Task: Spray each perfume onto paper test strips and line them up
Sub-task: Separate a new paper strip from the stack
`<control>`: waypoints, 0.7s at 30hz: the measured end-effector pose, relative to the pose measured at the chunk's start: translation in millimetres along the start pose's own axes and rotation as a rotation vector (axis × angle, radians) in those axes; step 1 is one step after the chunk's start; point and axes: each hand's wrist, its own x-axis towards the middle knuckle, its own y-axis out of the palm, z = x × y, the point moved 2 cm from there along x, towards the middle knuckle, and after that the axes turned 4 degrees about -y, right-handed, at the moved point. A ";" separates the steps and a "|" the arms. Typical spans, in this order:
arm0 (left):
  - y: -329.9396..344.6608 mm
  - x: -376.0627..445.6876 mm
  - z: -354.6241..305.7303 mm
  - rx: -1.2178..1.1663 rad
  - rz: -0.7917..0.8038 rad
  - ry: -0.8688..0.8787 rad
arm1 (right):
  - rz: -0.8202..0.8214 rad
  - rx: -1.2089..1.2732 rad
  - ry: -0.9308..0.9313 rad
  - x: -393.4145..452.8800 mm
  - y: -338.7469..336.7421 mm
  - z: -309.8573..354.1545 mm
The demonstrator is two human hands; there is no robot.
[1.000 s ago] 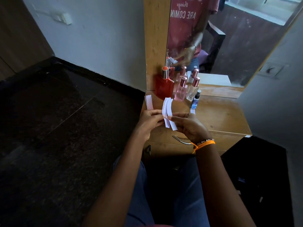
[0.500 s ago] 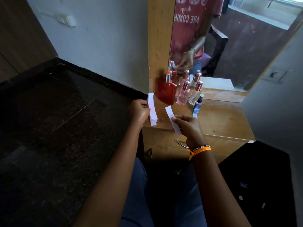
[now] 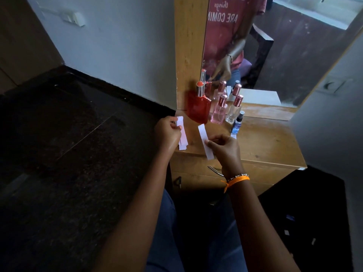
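My left hand (image 3: 167,132) grips a small stack of white paper strips (image 3: 182,137) at the left edge of the wooden dresser top (image 3: 265,142). My right hand (image 3: 224,148) pinches one single paper strip (image 3: 205,141) just above the dresser's front part. Behind the strips stand a red perfume bottle (image 3: 198,107), a pink perfume bottle (image 3: 219,111), a clear perfume bottle (image 3: 233,110) and a small blue spray bottle (image 3: 237,123), all against the mirror.
A mirror (image 3: 275,46) in a wooden frame rises behind the bottles. A drawer with a metal handle (image 3: 215,170) sits below the top. Dark floor (image 3: 68,154) lies to the left, a white wall (image 3: 117,46) behind it.
My hands have parted: the left carried the stack to the dresser's left edge, while the right kept one strip and lowered it toward the dresser top.
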 end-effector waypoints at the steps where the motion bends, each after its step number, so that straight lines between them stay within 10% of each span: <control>1: 1.6 -5.4 -4.9 -0.008 -0.011 0.046 | -0.042 -0.047 -0.024 2.6 0.4 0.3; 15: 45.6 -61.3 -16.3 0.442 0.032 0.358 | -0.406 -0.767 -0.643 27.8 -20.4 54.4; 21: 64.8 -64.0 -11.2 0.637 0.156 0.422 | -0.218 -1.157 -0.685 71.3 -16.2 80.1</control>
